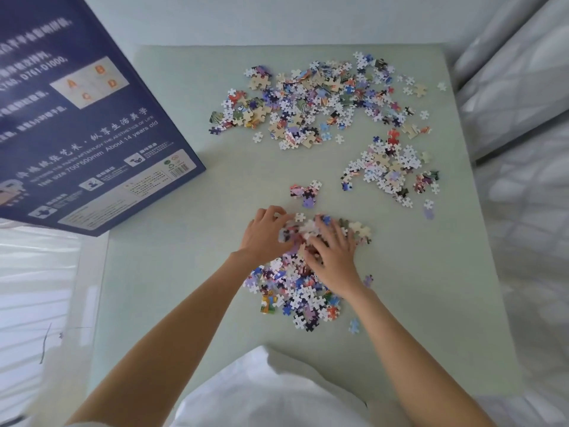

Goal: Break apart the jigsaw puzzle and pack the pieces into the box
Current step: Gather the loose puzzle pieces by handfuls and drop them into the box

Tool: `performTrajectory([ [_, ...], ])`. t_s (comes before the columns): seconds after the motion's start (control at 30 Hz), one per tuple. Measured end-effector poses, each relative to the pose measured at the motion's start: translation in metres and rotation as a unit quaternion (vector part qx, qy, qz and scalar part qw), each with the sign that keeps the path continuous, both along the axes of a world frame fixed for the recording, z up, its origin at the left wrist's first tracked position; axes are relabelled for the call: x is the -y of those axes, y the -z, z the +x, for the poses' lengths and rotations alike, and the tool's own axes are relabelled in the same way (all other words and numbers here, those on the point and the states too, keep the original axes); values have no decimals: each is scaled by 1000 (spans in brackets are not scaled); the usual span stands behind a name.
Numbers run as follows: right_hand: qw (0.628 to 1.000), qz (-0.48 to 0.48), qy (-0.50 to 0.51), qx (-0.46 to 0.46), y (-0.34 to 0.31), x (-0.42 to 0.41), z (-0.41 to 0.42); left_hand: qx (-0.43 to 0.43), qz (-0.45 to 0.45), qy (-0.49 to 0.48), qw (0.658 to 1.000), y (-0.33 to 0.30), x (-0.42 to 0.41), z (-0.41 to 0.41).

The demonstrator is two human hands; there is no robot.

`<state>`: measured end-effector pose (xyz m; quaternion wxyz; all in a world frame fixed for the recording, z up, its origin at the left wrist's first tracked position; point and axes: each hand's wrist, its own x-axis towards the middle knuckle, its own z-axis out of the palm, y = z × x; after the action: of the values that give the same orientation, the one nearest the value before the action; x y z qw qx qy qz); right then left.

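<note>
**Puzzle's in bits, both hands in the nearest heap**

The puzzle is fully broken up now, just loose little pieces, lots flipped white side up, the rest purple, blue, red and tan. I count three main heaps on the pale green surface (172,272): a big far heap (317,97), a smaller right heap (388,171), and the near heap (295,285). There's also a tiny cluster (304,191) between them.

Left hand (266,234) has fingers curled into the near heap's far edge, grip on pieces there. Right hand (334,254) lies spread flat on top, fingers relaxed, pressing.

One dark blue box (92,124) stands tilted at left, well apart from the heaps.
</note>
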<state>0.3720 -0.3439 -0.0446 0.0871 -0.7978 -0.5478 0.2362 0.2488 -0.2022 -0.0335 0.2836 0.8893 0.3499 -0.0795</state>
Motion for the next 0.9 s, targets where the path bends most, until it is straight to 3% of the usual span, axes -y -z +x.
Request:
performTrajectory([
  [0.1,997,61,-11,-39,-12,5,1,1,-9,6,1000,-3,5,-15],
  [0.23,989,104,106,0,-25,2,61,10,-2,-17,1000,-6,6,-16],
  [0.37,974,25,204,96,-17,2,135,43,27,-29,998,-4,0,2],
  [0.5,959,-78,268,55,-5,7,175,24,46,15,999,0,-7,33],
  [0.63,967,-56,248,5,-1,15,150,-35,60,65,995,5,-8,50],
  [0.73,984,-22,171,-39,-5,21,89,-34,57,89,994,2,-1,37],
  [0.9,994,-75,75,-29,-13,30,-3,-85,19,106,991,-18,17,-13],
])
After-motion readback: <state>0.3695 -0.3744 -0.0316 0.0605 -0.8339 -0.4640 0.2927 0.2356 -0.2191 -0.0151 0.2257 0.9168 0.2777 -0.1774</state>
